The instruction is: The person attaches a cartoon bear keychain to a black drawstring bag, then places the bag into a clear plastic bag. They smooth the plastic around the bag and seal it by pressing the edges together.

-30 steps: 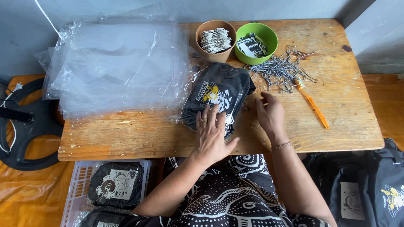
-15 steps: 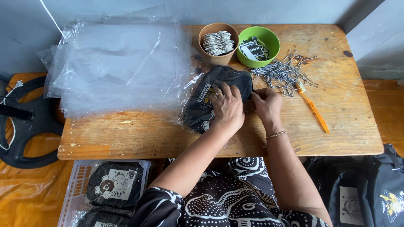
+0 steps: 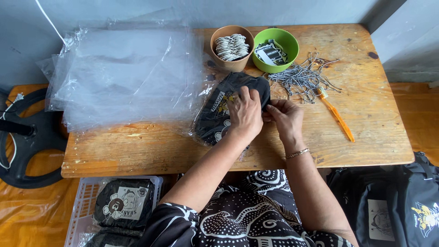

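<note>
Pressing down on a black printed fabric pouch in clear plastic wrap (image 3: pixel 222 112) at the middle of the worn wooden table (image 3: pixel 366 114), we are laying our left hand (image 3: pixel 246 114) flat across it while our right hand (image 3: pixel 284 116) is pinching its right edge. A brown bowl (image 3: pixel 218 57), a green bowl (image 3: pixel 288 57) and an orange toothbrush (image 3: pixel 337 116) are lying nearby.

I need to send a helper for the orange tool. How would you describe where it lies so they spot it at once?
On the worn wooden table, look right of the person's right hand. The slim orange plastic toothbrush-like tool lies slantwise, its head touching the tangle of grey strings. Nothing else on the tabletop is orange.
</note>
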